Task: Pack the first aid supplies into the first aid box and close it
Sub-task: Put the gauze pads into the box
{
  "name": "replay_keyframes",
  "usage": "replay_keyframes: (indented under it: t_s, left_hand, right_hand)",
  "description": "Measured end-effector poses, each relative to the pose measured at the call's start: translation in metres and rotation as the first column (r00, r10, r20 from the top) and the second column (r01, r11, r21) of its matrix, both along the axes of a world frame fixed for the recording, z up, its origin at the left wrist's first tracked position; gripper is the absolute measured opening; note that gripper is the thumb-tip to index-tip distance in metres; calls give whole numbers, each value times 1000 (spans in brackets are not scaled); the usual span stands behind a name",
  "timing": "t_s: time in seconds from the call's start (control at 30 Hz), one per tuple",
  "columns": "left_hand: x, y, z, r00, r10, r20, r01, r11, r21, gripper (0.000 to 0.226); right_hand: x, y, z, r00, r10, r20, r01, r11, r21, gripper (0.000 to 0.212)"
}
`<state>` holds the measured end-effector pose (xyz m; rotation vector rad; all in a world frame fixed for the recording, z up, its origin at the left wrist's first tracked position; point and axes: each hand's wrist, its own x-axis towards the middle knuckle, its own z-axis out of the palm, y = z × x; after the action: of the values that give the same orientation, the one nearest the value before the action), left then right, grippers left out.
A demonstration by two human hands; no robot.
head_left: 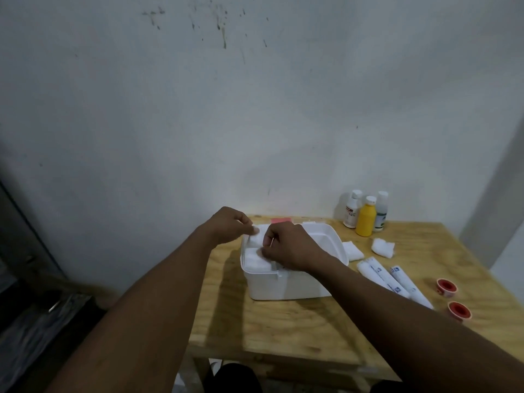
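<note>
An open white first aid box point(286, 285) stands in the middle of a small wooden table point(255, 327). White gauze pads point(255, 260) lie inside its left half. My left hand point(231, 225) pinches the top gauze pad at the box's far left corner. My right hand point(286, 248) pinches the same pad from the right, over the box. Still on the table to the right are a folded gauze pad point(353, 251), a cotton wad point(382, 246), rolled bandages point(394, 282), two red tape rolls point(452, 299) and three bottles point(365, 214).
The table stands against a stained white wall. A pink-red piece point(280, 220), possibly the lid, shows just behind the box. Dark clutter lies on the floor at the left. The table's front edge is near my knees.
</note>
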<state>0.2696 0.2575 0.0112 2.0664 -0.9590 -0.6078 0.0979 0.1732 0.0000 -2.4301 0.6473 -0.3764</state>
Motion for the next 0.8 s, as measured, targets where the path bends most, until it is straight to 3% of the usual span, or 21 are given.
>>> replay_keyframes:
  t_s: [0.23, 0.53, 0.67, 0.8]
  left_hand:
    - [-2, -2, -8, 994, -3, 108, -4, 998, 62, 20]
    - [-4, -11, 18, 995, 9, 101, -12, 999, 35, 5]
    - [-19, -42, 32, 978, -1, 209, 6, 1000, -21, 9]
    - [-57, -92, 35, 913, -159, 376, 146, 987, 64, 13]
  right_hand:
    - [2, 1, 0, 998, -41, -57, 38, 998, -55, 21]
    - [-20, -50, 33, 969, -223, 103, 227, 974, -23, 14]
    - [-49, -93, 47, 929, -336, 152, 343, 939, -22, 13]
    - [-87, -135, 34, 873, -462, 153, 459, 887, 58, 12]
